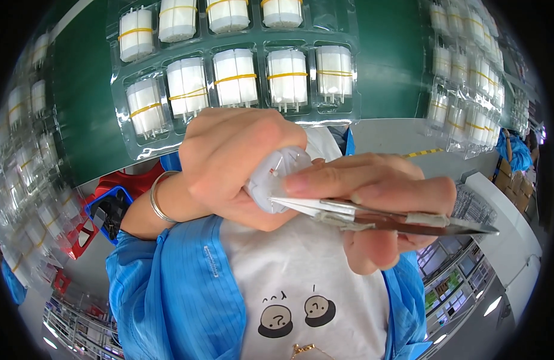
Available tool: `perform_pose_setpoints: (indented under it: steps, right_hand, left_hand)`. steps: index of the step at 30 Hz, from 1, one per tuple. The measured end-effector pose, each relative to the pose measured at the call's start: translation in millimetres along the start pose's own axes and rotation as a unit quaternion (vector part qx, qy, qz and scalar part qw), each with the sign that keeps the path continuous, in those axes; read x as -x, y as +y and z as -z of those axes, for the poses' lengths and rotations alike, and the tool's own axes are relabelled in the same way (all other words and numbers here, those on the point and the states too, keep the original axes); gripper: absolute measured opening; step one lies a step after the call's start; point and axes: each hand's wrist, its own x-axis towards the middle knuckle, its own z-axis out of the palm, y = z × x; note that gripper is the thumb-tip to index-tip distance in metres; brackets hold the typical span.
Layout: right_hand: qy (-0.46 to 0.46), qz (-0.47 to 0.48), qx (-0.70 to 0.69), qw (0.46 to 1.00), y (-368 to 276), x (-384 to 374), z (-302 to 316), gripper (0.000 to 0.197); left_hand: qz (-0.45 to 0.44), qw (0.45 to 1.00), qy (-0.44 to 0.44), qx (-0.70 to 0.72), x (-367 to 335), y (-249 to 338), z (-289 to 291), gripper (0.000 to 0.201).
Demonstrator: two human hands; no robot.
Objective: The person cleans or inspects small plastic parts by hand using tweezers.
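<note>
— Tweezers [403, 221] sit closest to the lens, metal ones with tape wrapped round the arms, pinched in the right hand [385, 207]. See them?

— Yes. That hand is closed round them, thumb on top, and the tips point left onto a small white round part [276, 177].

— And the round part?

— It sits in the left hand [235, 162], whose fingers curl shut round it so only the face shows. Two thin pins stand out of that face. The tweezer tips touch its lower edge.

— What's on the left wrist?

— A thin silver bangle [157, 198], just left of the round part. The blue coat sleeve [169, 288] lies below the round part, open over a white shirt [301, 282] with two small cartoon faces.

— Above the round part?

— A clear plastic blister tray [235, 66] resting on a green table [85, 102]. Each pocket holds a bundle of white parts [235, 77] bound by a yellow rubber band. More such trays [469, 72] lie to the right of the round part, and others, blurred, far left of it.

— Anything else near?

— A red and blue object [106, 210] left of the bangle; I cannot tell what it is.
</note>
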Motion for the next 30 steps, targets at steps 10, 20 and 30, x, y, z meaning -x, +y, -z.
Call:
perform_pose_setpoints:
  steps: [10,20,30]
  right_hand:
    - [-0.057,-0.025,0.124,0.99,-10.1,-8.0,9.6,0.032]
    - [-0.04,-0.022,0.154,0.987,-9.5,-2.0,8.8,0.033]
    - [-0.074,0.0,0.255,0.964,-8.2,-1.9,8.7,0.035]
  left_hand:
    - [0.057,0.99,-0.118,-0.054,4.9,4.1,9.8,0.042]
    - [0.048,0.995,-0.075,-0.042,6.3,0.5,3.8,0.033]
    - [0.075,0.983,-0.143,-0.084,11.3,-5.6,3.4,0.036]
